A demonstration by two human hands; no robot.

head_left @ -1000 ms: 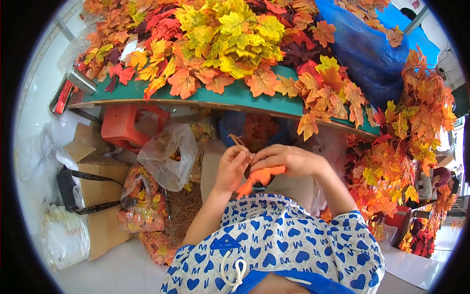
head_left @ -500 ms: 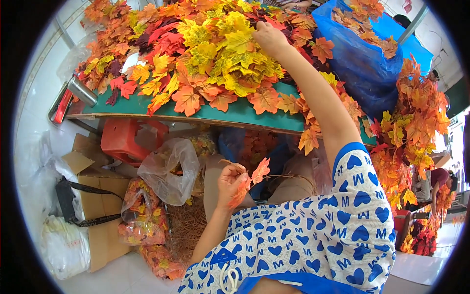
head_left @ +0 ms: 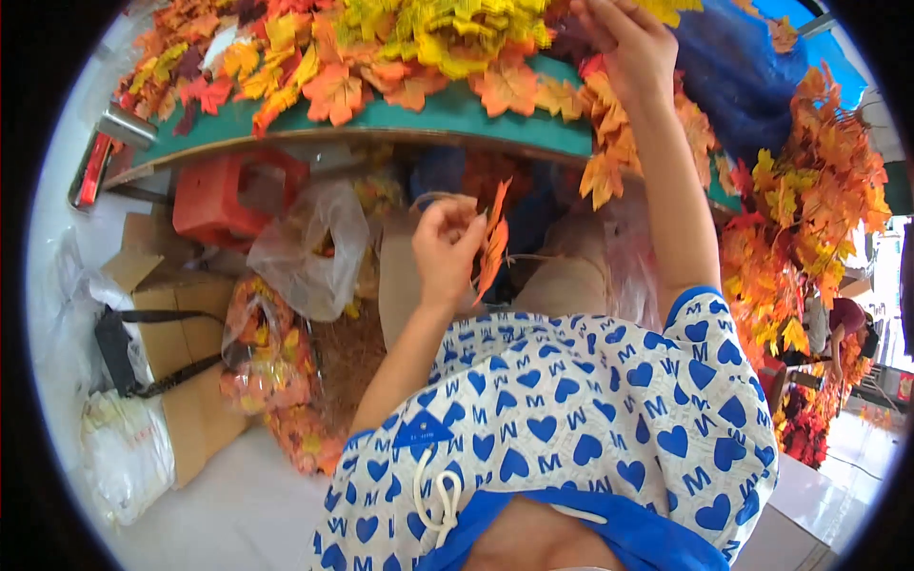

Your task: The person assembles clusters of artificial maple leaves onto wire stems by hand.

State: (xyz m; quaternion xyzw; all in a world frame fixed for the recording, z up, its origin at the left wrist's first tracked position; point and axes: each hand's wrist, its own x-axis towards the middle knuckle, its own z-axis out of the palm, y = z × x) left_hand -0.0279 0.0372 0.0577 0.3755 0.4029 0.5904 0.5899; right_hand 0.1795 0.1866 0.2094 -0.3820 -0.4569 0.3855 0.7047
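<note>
My left hand (head_left: 446, 249) is closed above my lap, its fingers pinching a brown stem with orange artificial maple leaves (head_left: 493, 246). The leaves stand nearly edge-on beside the fingertips, and thin stem ends stick out on both sides. My right hand (head_left: 636, 52) is raised over the table's right part at the top of the view. Its fingertips are partly cut off by the edge, so its grip is unclear. Just beside it shows a yellow leaf (head_left: 670, 9); whether the hand touches it is unclear. A pile of yellow leaves (head_left: 447, 33) lies to its left.
Orange and red leaves cover much of the green table (head_left: 400, 114). Below it are a red plastic stool (head_left: 205, 200), a clear bag (head_left: 319, 257) and a cardboard box (head_left: 205, 419). Leaf garlands (head_left: 809, 209) hang at right by a blue bag (head_left: 733, 76); another person (head_left: 843, 319) is beyond.
My right hand has left the yellow pile and moved right. My left hand keeps the orange leaves, now turned edge-on. The view has tilted down, so the table sits higher in it.
</note>
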